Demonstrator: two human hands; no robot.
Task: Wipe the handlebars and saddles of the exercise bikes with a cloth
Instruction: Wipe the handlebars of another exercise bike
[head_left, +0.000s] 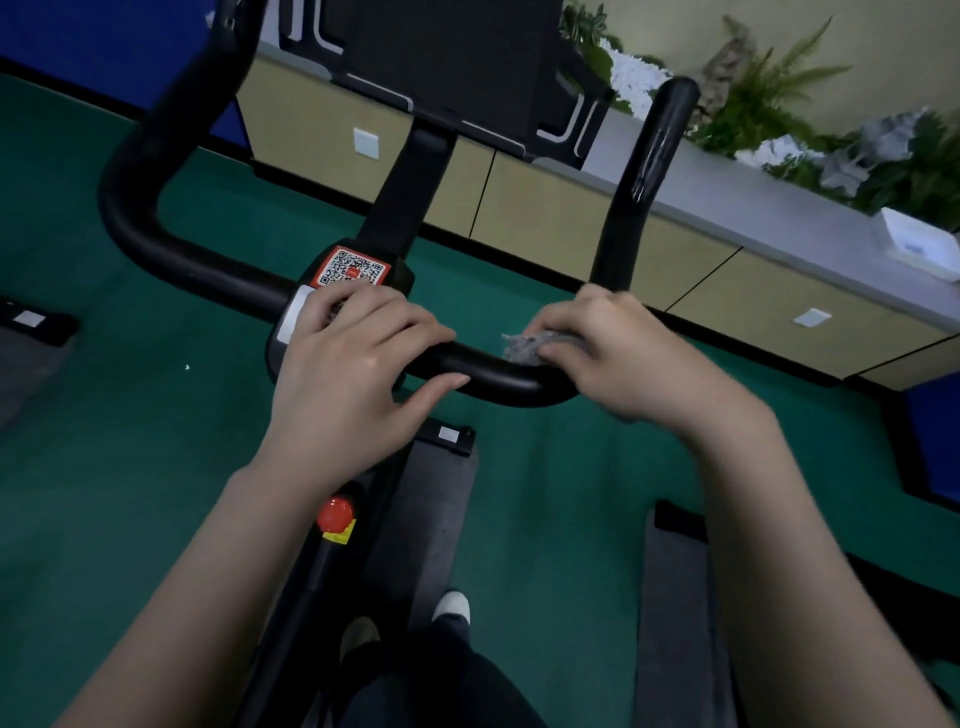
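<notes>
Here, right grip (623, 358) holds cloth (524, 345) on handlebar (483, 373); left grip (348, 364) clasps handlebar's middle.

We see a green carpet floor (93, 493) carrying a grey mat (431, 519) under the bike base bar (447, 434), a second mat (675, 597) beside it and our white shoe (451, 605).

Green carpet floor (130, 467); beige low cabinets (545, 218) along the wall; potted ferns (769, 98) on top; dim light.
</notes>
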